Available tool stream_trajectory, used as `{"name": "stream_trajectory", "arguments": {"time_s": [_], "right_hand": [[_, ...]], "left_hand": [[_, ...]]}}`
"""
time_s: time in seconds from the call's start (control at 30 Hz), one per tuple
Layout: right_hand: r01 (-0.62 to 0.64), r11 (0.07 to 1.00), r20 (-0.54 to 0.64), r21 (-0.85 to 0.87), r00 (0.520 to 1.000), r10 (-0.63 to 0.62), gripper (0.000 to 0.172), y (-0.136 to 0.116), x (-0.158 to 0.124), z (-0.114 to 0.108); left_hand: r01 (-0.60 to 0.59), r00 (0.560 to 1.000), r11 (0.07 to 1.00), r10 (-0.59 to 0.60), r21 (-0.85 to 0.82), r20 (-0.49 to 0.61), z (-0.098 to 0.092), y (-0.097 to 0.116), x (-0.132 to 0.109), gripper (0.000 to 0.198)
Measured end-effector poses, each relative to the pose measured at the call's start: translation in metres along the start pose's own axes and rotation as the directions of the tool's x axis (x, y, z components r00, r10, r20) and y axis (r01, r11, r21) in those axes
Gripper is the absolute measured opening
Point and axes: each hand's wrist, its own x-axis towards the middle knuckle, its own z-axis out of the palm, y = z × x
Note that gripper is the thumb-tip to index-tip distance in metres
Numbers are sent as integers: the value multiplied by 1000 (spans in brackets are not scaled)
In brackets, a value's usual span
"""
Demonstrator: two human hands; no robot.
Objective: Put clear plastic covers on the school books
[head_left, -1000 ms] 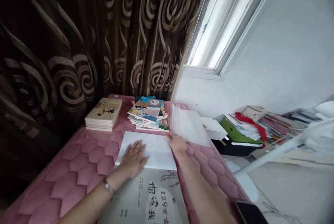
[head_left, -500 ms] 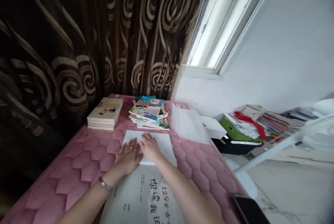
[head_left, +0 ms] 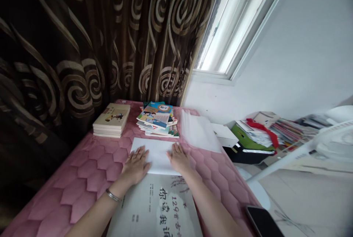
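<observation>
A white sheet (head_left: 158, 156) lies at the far end of a large pale cover (head_left: 146, 207) with printed Chinese characters. Flat on the sheet's left edge rests my left hand (head_left: 137, 165), fingers stretched out and a silver bracelet at the wrist. My right hand (head_left: 179, 158) presses on the sheet's right edge with its fingers spread. Neither hand grips anything. Whether the sheet is joined to the cover beneath, I cannot tell.
Behind the sheet stand a stack of beige books (head_left: 111, 121) and a pile of colourful textbooks (head_left: 157, 117). Clear plastic film (head_left: 200, 132) lies to their right on the pink quilted cloth (head_left: 96, 174). A phone (head_left: 263, 222) sits near the right edge, beside a white fan (head_left: 289, 159).
My right hand has slid right, from the middle of the white sheet to its right edge. My left hand stays in nearly the same place.
</observation>
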Motion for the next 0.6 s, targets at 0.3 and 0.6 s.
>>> {"name": "stream_trajectory", "arguments": {"time_s": [0.3, 0.6], "right_hand": [[-84, 961, -226, 264, 963, 147, 52, 62, -72, 14], [-74, 763, 31, 643, 997, 71, 42, 115, -171, 21]], "left_hand": [[11, 1000, 1000, -11, -13, 22, -9, 6, -7, 60], [24, 996, 994, -14, 111, -85, -37, 13, 39, 28]]}}
